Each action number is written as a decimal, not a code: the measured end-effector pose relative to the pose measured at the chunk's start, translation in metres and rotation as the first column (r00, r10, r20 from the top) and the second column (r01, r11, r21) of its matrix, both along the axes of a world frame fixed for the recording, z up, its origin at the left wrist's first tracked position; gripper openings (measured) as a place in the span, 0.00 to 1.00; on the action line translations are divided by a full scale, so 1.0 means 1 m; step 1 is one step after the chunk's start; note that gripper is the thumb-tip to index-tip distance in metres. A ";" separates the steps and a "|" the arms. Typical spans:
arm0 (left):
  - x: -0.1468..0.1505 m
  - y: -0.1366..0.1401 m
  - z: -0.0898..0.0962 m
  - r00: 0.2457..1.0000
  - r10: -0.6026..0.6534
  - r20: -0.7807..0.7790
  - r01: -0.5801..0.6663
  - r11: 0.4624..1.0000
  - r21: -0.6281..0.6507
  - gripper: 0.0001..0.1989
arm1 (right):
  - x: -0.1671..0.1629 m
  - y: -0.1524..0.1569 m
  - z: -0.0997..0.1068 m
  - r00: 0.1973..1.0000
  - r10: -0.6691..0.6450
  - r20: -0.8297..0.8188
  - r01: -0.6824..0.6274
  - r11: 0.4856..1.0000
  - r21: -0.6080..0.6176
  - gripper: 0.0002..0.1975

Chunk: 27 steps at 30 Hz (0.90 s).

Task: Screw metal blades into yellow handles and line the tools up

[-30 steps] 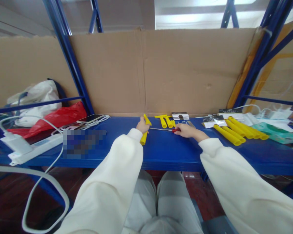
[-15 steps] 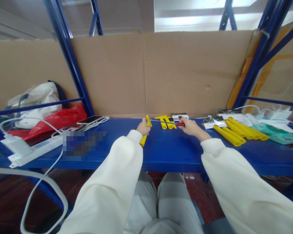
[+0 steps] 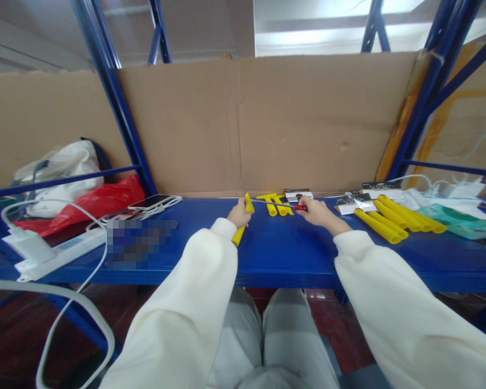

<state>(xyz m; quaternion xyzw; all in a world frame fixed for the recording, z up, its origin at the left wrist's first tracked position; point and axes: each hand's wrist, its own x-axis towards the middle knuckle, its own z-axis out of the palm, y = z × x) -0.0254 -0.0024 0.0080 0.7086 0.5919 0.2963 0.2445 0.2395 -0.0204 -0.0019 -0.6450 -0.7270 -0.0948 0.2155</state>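
My left hand [image 3: 238, 213] is closed round a yellow T-shaped plastic piece [image 3: 238, 236], its head poking out above the fingers and its tube below. In my right hand [image 3: 316, 212] is the red handle of a screwdriver [image 3: 301, 207]. The long thin shaft points left and its tip meets the head of the held yellow piece; the exact contact is too small to make out. Between the hands, farther back, more yellow T-shaped pieces [image 3: 271, 208] lie on the blue shelf surface [image 3: 285, 254].
Several yellow tubes [image 3: 376, 226] with black-and-white header cards [image 3: 355, 203] lie at the right beside a green packet [image 3: 457, 221]. To the left are a phone [image 3: 149, 202], a white power strip [image 3: 60, 253] and a red bag [image 3: 105, 200]. A cardboard panel [image 3: 291, 124] stands behind.
Both hands keep nearly the same positions, with the screwdriver still against the yellow piece. The whole view has shifted slightly downward.
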 end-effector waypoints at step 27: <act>0.001 -0.005 0.002 0.997 -0.017 -0.075 0.016 1.000 -0.006 0.21 | -0.004 -0.005 0.004 0.999 -0.038 0.028 0.038 0.999 -0.005 0.07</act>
